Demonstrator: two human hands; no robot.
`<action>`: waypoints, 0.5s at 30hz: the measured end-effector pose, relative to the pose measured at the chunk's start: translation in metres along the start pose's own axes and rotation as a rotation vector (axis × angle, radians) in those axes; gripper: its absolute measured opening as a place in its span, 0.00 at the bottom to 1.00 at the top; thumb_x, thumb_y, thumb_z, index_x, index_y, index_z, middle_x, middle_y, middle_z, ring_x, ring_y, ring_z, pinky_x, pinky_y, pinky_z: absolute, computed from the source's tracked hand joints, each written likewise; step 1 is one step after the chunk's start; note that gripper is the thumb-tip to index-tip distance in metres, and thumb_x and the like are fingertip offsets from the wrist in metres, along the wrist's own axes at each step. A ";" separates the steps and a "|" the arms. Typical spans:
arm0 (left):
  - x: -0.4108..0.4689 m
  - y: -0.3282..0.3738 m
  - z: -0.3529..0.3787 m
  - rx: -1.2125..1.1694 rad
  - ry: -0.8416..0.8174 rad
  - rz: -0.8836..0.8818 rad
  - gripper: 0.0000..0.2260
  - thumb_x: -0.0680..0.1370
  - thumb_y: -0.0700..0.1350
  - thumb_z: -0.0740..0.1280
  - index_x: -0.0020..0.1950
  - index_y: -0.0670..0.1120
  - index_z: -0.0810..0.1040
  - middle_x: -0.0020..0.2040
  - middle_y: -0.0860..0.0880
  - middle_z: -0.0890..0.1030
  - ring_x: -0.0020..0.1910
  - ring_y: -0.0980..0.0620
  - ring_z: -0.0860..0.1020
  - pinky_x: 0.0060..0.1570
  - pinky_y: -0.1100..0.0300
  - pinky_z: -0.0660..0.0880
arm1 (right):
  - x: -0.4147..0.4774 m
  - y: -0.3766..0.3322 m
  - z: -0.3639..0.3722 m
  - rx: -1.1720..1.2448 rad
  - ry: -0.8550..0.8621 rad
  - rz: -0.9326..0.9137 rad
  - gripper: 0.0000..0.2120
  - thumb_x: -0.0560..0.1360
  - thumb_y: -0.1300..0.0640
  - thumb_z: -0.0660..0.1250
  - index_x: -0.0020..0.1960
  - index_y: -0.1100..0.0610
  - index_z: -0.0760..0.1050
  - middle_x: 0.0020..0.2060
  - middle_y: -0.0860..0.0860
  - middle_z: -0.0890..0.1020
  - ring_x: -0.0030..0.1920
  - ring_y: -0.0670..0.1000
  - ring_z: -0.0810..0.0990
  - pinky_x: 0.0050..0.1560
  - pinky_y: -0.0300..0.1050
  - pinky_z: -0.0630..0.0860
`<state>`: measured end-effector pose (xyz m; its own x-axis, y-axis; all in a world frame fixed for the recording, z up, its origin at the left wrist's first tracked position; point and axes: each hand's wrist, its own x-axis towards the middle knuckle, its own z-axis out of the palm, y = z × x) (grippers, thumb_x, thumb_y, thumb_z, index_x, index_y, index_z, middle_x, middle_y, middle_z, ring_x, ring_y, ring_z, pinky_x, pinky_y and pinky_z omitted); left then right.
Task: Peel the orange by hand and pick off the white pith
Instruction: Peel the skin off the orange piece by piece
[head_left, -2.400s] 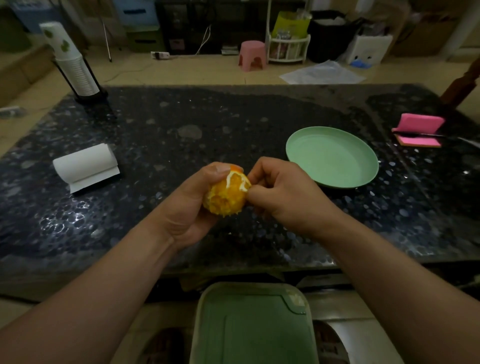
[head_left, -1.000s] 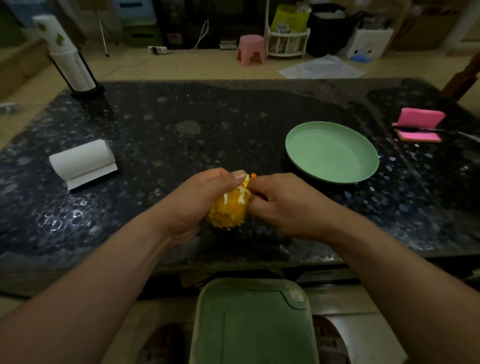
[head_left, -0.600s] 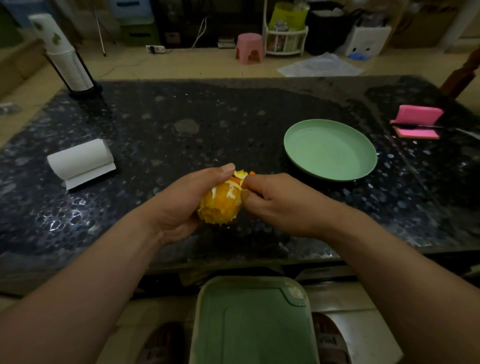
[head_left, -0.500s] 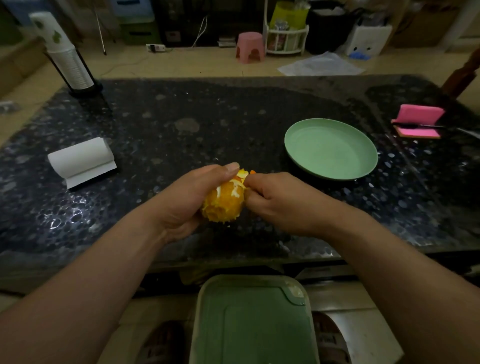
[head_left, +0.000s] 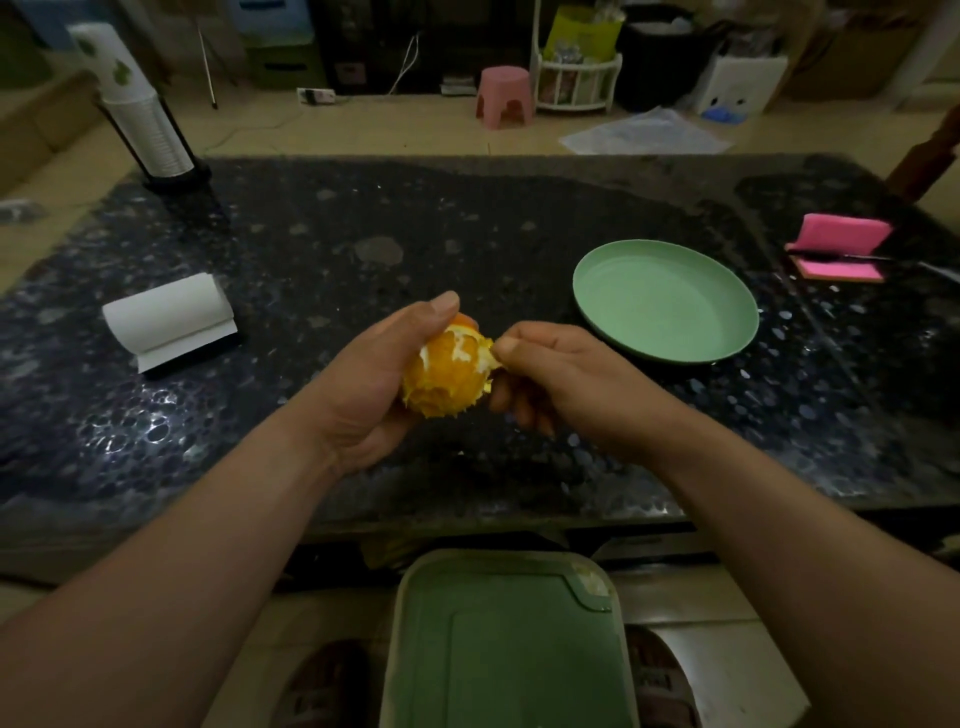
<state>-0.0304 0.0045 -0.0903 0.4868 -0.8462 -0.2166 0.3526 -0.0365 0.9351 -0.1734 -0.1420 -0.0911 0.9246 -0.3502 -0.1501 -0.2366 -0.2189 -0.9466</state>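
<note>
Yellow-orange and ragged, the orange (head_left: 449, 376) sits cupped in the left hand (head_left: 363, 384), fingers curled behind it and thumb pressed over its top, held above the dark speckled table (head_left: 363, 234). The right hand (head_left: 561, 379) is at its right side, thumb and forefinger pinched narrow on a white scrap of pith (head_left: 488, 359) at the fruit's edge. Beyond the right knuckles lies a green plate (head_left: 665, 306); well left of the left fingers, a paper roll (head_left: 166, 317).
</note>
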 end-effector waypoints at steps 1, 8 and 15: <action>0.000 0.000 -0.001 0.010 0.010 -0.003 0.18 0.77 0.57 0.69 0.56 0.45 0.81 0.47 0.44 0.82 0.44 0.48 0.81 0.42 0.56 0.79 | 0.001 0.001 0.000 -0.009 -0.011 0.005 0.13 0.88 0.52 0.60 0.51 0.57 0.78 0.41 0.51 0.86 0.37 0.50 0.80 0.34 0.43 0.74; 0.001 -0.003 -0.003 -0.201 0.050 -0.110 0.20 0.77 0.59 0.68 0.56 0.43 0.82 0.47 0.43 0.84 0.44 0.47 0.83 0.43 0.54 0.83 | 0.011 0.003 0.006 0.308 0.045 0.010 0.08 0.86 0.59 0.65 0.48 0.58 0.78 0.35 0.52 0.82 0.32 0.46 0.77 0.30 0.38 0.72; 0.005 -0.004 -0.013 -0.536 0.075 -0.201 0.24 0.79 0.59 0.70 0.66 0.42 0.77 0.53 0.38 0.83 0.49 0.42 0.84 0.47 0.50 0.84 | 0.028 0.021 0.004 -0.091 0.261 0.081 0.10 0.86 0.57 0.65 0.58 0.51 0.85 0.47 0.48 0.87 0.46 0.47 0.86 0.44 0.43 0.84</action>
<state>-0.0194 0.0071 -0.0988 0.4172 -0.8098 -0.4126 0.7901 0.0989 0.6049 -0.1511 -0.1522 -0.1160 0.7962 -0.5899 -0.1342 -0.3431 -0.2576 -0.9033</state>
